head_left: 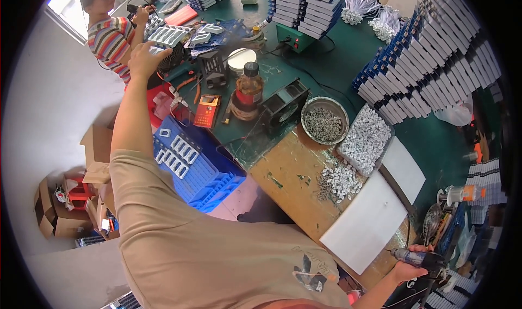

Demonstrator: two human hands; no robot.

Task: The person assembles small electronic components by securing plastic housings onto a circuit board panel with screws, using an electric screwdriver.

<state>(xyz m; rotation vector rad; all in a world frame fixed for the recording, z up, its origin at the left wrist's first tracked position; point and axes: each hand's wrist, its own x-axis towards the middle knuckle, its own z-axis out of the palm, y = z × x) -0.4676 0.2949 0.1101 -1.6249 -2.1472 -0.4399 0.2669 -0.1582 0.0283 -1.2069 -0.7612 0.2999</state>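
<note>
My left hand is stretched far forward on the left, its fingers closed at the near edge of a light grey slotted panel. Part of that grip is hidden by the hand itself. At the lower right, my right hand is wrapped round an electric screwdriver, whose tip points left, beside a white board. A wooden board lies in front of me. On it are loose small white parts and screws, with a metal bowl of screws and a tray of white parts behind.
A co-worker stands at the far left with a dark tool. Tall stacks of panels rise at the right. A bottle, a small black fan and a red box stand mid-table; a blue crate is below.
</note>
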